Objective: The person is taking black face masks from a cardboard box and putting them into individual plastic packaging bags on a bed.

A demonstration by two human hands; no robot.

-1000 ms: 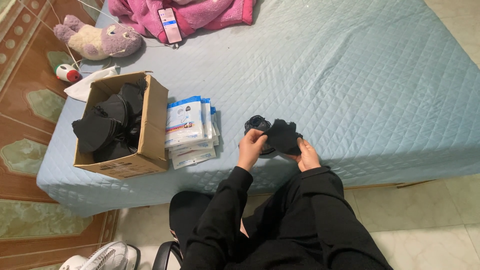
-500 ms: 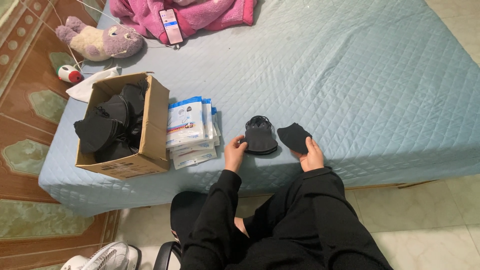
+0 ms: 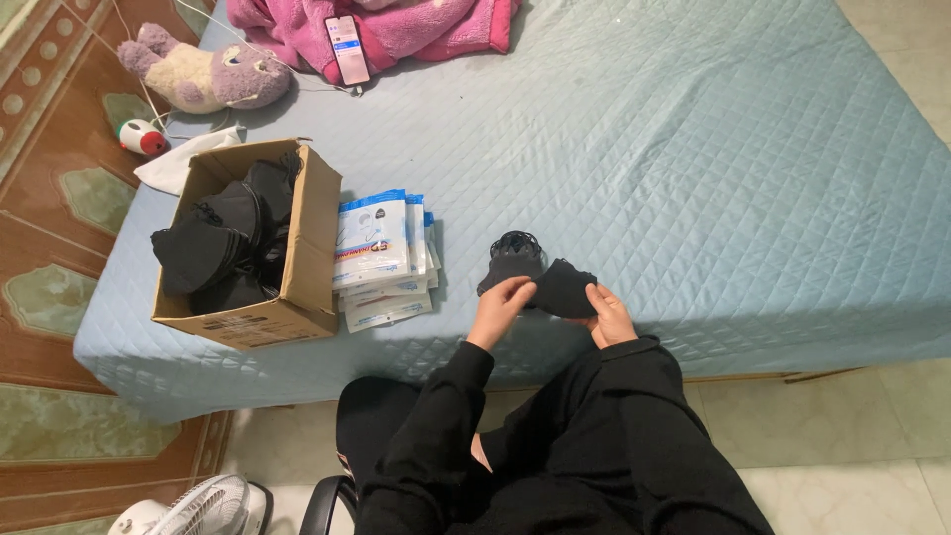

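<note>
Seated at the edge of a bed [image 3: 693,149] covered in a pale blue quilted spread, sorting black face masks. Left hand [image 3: 502,302] curled, fingers closed on the edge of a black mask [image 3: 511,260] with its ear loops bunched on top; right hand [image 3: 609,315] likewise closed, pinching a second black mask [image 3: 563,288] that overlaps the first, both lying on the quilt just at the near edge. Hard to tell whether the two pieces are being joined or pulled apart. To the left, a stack of flat white-and-blue pouches [image 3: 381,260], sealed-looking and fanned slightly, just beside an open cardboard box [image 3: 302,267] heaped with loose black masks. Judging from that: a box far from empty, so most of the pile apparently not yet handled; only a modest stack of pouches alongside, and no pouch open or in hand at this point. Farther back, well apart from the work: a purple plush toy [image 3: 203,77], a pink blanket [image 3: 416,25] with a phone [image 3: 347,48] lying on it, a white cloth [image 3: 178,163].
</note>
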